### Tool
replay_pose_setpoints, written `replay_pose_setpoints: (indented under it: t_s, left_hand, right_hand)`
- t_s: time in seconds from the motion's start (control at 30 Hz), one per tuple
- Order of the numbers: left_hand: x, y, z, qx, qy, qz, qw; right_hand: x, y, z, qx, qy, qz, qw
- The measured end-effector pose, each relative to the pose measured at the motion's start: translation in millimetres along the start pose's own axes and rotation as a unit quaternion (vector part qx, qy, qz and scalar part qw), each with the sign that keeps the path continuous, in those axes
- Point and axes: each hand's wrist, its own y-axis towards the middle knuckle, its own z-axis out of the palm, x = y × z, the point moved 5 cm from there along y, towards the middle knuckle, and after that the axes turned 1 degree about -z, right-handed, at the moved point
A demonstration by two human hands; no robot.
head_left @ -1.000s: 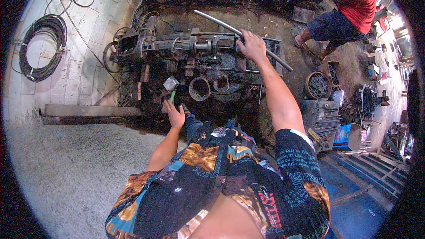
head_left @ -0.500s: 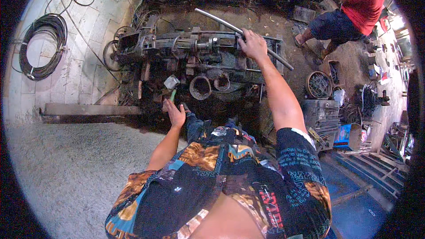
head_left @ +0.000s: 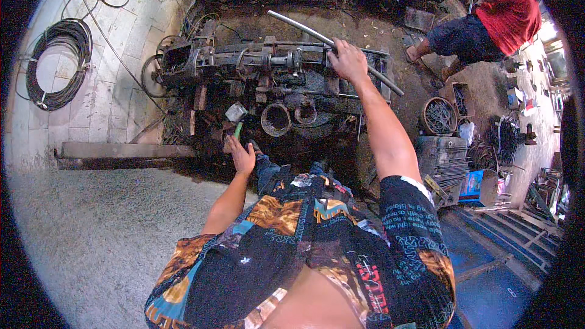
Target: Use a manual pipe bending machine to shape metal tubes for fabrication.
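Note:
My right hand [head_left: 350, 62] is closed over a long grey metal rod [head_left: 298, 27]. The rod slants from upper left to lower right above a greasy metal machine [head_left: 250, 61]. Part of it is hidden under my palm. Lower and to the left, my left hand [head_left: 242, 157] has its fingers around the lower end of a slim green handle [head_left: 237, 130]; the thumb sits apart from the fingers. Just beyond the handle is a pale boxy piece [head_left: 236, 112]. Two round metal openings, one larger [head_left: 276, 120] and one smaller [head_left: 305, 111], face up beside it.
A person in a red shirt [head_left: 510, 15] works at the upper right. A round basket of metal pieces [head_left: 439, 116] stands on the right near a metal cabinet [head_left: 442, 158]. Coiled black cable [head_left: 42, 73] lies at the left. A long beam [head_left: 122, 151] runs beside the machine.
The person in red has shifted slightly right and downward, and a green head covering now shows. My hands, the rod and the green handle stay nearly where they were.

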Motion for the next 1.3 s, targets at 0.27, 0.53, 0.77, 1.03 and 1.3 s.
replay_pose_setpoints:
  t_s: [0.27, 0.53, 0.77, 1.03, 1.3]
  left_hand:
    - [5.5, 0.4, 5.3, 0.002, -0.010, 0.001, 1.000]
    - [3.6, 1.2, 4.2, 0.002, 0.005, 0.013, 1.000]
    - [-1.8, -1.1, -2.6, 0.006, -0.026, 0.006, 1.000]
    - [1.0, -0.9, 0.2, 0.003, -0.007, 0.009, 1.000]
    - [5.9, -0.2, 5.1, -0.021, -0.032, 0.034, 0.999]
  right_hand:
    - [0.0, 0.5, -2.7, 0.002, 0.010, -0.003, 1.000]
    - [3.1, 1.7, -2.0, 0.046, 0.018, 0.022, 0.999]
    - [3.0, 0.0, -6.2, 0.044, 0.007, 0.023, 0.999]
    - [1.5, 3.0, -3.3, 0.070, 0.015, 0.020, 0.997]
    - [1.8, 2.3, -1.6, 0.086, 0.022, 0.027, 0.996]
